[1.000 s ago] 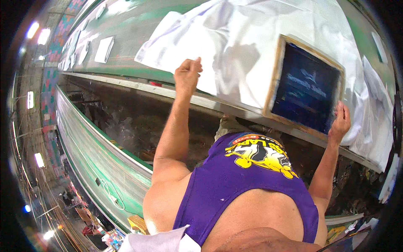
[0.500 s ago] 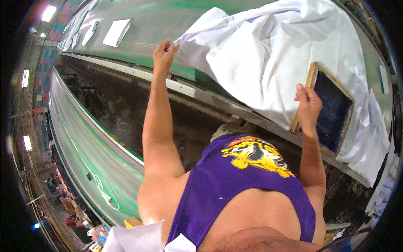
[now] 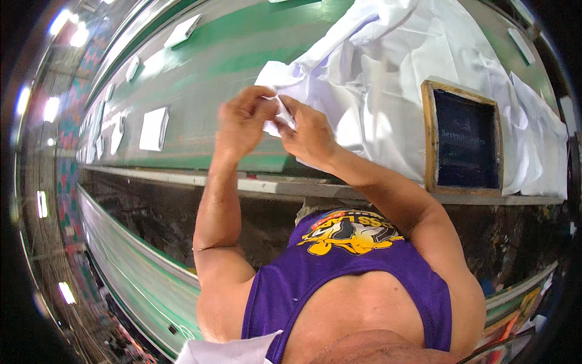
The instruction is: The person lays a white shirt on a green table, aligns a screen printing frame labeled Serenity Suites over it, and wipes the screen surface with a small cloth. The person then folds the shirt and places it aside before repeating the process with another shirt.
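A large white cloth (image 3: 388, 91) lies in loose folds over the long green table (image 3: 230, 54). At its left corner both hands meet. My left hand (image 3: 244, 121) is closed, its fingertips pinching the cloth's edge. Right beside it, my right hand (image 3: 308, 132) grips the same edge, a small fold of cloth showing between the two. Some fingertips are hidden behind the fabric and knuckles. To the right, a wooden-framed printing screen (image 3: 429, 136) with a dark mesh rests on the cloth near the table's front edge, touched by neither hand.
Several folded white cloth pieces (image 3: 154, 128) lie spaced along the table to the left. A pale rail (image 3: 182, 177) runs along the table's near edge. Behind me, across a dark gap, stands another green table (image 3: 133, 261) with a cable on it.
My right hand has left the screen frame and moved left to the cloth's corner beside my left hand. The view has turned, and the screen sits lower-right on the cloth.
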Available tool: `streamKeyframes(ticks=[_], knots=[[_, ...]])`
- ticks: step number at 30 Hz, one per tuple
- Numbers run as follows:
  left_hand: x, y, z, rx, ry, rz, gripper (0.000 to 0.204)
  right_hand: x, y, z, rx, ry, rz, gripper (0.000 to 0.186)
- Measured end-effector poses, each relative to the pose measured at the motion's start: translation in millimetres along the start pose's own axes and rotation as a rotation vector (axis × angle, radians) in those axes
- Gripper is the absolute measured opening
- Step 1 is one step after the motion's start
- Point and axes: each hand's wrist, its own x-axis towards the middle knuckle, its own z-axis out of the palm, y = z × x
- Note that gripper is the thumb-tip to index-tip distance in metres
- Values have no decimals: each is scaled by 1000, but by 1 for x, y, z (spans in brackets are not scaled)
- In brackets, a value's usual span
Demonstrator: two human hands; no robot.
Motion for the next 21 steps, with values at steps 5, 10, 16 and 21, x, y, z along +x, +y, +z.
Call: streamKeyframes(ticks=[5,10,16,21], knots=[[94,-27,-65,161,34,27,26,-8,0,25,-87,118,-38,26],[215,-88,-13,86,-347,22,33,-14,-20,49,-66,136,108,26],[317,-162,121,-180,-776,-525,42,-21,-24,58,-100,194,59,37],[375,-195,194,-366,-787,-475,47,-24,-34,57,30,159,23,35]])
